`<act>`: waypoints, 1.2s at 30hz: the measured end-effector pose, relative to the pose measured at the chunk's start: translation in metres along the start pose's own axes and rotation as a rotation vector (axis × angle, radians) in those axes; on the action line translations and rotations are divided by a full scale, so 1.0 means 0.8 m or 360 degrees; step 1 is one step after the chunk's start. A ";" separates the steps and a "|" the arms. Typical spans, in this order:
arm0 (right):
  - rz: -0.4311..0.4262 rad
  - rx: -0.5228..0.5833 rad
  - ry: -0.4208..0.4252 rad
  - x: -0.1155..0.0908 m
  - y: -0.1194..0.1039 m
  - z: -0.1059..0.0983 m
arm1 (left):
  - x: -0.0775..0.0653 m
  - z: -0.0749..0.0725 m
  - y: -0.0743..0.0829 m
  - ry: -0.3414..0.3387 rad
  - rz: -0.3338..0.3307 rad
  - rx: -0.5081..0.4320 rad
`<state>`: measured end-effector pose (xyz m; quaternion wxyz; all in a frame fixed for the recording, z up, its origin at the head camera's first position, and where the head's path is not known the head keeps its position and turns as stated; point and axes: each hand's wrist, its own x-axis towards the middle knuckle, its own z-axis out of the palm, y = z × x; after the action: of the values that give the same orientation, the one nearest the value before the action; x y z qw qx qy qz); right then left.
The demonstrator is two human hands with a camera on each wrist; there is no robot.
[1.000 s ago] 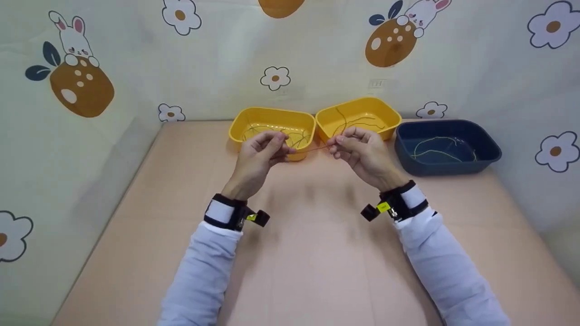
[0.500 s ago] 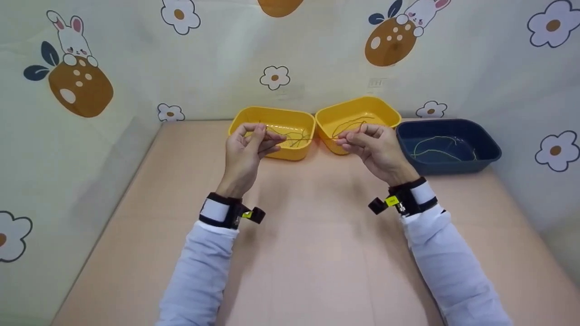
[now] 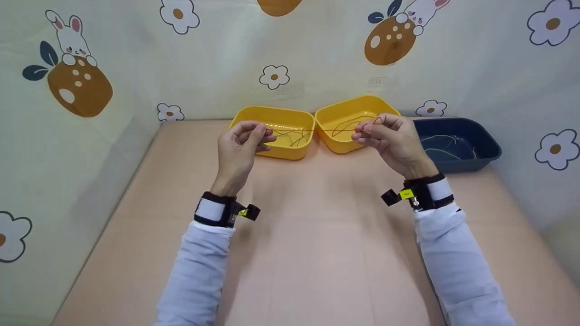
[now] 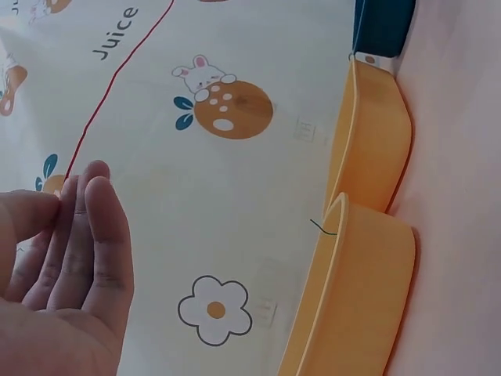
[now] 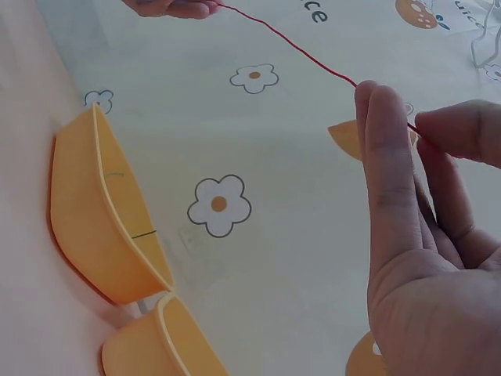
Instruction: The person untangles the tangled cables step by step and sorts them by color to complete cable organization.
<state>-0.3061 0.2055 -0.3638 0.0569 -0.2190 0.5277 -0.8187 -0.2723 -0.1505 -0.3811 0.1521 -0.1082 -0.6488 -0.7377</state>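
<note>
A thin red string (image 4: 116,74) stretches in the air between my two hands, nearly straight. My left hand (image 3: 236,154) pinches one end between thumb and fingers, in front of the left yellow bin (image 3: 284,152). At the other end, my right hand (image 3: 395,144) pinches the string near the right yellow bin (image 3: 337,146). A short bit of red string sticks up above the right fingertips in the head view. Both hands are raised above the table, palms turned partly inward. The right hand hides part of the dark blue bin (image 3: 471,165).
Several thin greenish strings lie in the left yellow bin, and more lie in the right one. Yellowish string curves inside the dark blue bin. All three bins stand along the back of the pinkish table (image 3: 312,253), against a patterned wall cloth (image 3: 217,68).
My hands have moved apart, left hand to the left and right hand to the right and up. The red string between them now shows longer and straighter.
</note>
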 end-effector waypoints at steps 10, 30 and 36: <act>-0.0057 0.0025 0.0253 -0.003 -0.007 -0.007 | 0.004 -0.019 0.004 0.0135 -0.0165 -0.0400; -0.0079 -0.2040 0.0857 0.066 -0.009 -0.061 | 0.005 -0.021 0.007 0.0082 -0.0120 -0.0128; 0.0032 -0.2195 0.0845 0.091 0.011 -0.084 | 0.005 -0.014 0.004 0.0046 -0.0093 -0.0045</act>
<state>-0.4005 0.2344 -0.3730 -0.2159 0.0053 0.9204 -0.3261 -0.2745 -0.1622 -0.3786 0.1383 -0.0805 -0.6390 -0.7524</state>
